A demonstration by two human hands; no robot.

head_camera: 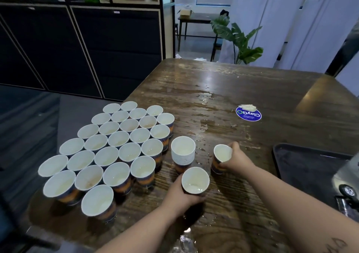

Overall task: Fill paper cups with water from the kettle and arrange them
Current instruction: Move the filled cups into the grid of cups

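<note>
Arranging step in hand, by the look of it. Left hand (179, 192) wrapped round a paper cup (195, 180) with a little water in the bottom, near the front edge of the wooden table (242, 85), just beside the last row of the cup block. Right hand (236, 158) pinching a second paper cup (223, 155) at rim and side, nearer the table's middle, also showing only a shallow pool inside. Between and just behind the two, a stack of nested empty cups (183, 151), touching neither hand.

Block of filled cups (114, 148) packed in rows toward the left edge, rims nearly touching. Kettle (345, 182) only partly in view at the right edge, blurred, beside a dark tray (303, 167).

Next move probably calls for setting the left cup into the open spot at the near right corner of the block, upright and snug against its neighbours, without nudging them.

In the way: spilled water (206, 105) spread over the middle of the table, so slippery footing for light cups. Round blue sticker (248, 114) and a wad of tissue (247, 107) further back, well apart from the work.
</note>
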